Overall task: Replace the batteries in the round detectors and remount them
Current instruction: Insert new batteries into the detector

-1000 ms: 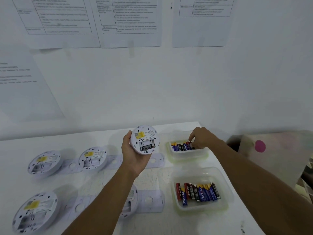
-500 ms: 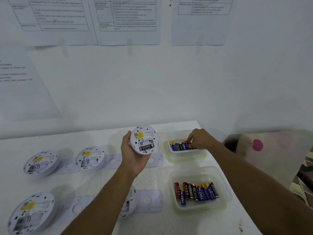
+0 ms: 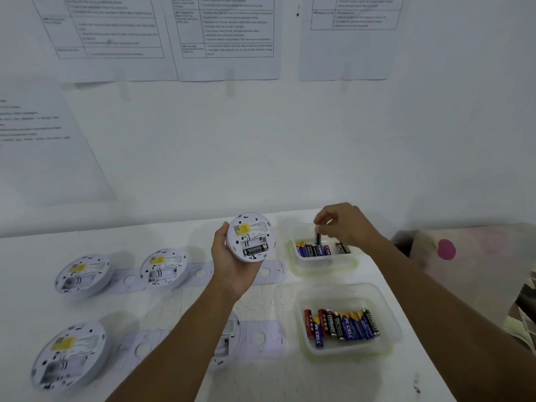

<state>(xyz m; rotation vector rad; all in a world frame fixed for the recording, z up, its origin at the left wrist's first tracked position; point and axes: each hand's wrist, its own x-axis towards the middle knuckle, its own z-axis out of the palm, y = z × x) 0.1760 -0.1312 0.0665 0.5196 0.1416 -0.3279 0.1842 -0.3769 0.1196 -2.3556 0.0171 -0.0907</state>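
Right grip [image 3: 340, 227] pinched narrow on one dark battery [image 3: 317, 238], held by its top end, long axis near upright, lower end hanging just over the far tub [image 3: 324, 264] and the loose cells lying in it. Slight blur at the fingertips [image 3: 320, 224]; contact with the battery plain enough, exact fingers not.

From that grip, target at about 9 o'clock and near: round detector [image 3: 251, 237], cupped back-side-up in the left hand [image 3: 232, 264], rim wrapped by thumb and palm, face tilted toward the camera. Open bay in its lower half, one cell [image 3: 255, 249] already seated in the nearer slot, lying close to 9-to-3 with a small tilt; the slot above it looks empty. So a mismatch of axes: battery at 12-to-6, slot at 9-to-3. Likely need: a quarter turn of the battery on the way across, polarity checked against the bay marks, too small to read here.

Outward again: near tub [image 3: 349, 348] of mixed cells at 6 o'clock of the right grip, well apart. Other detectors [image 3: 164, 268] on the bench [image 3: 319, 381] at 8 to 9 o'clock, backs up, beside flat mounting plates [image 3: 272, 271]. Right hand nearer the batteries, left committed to the detector.
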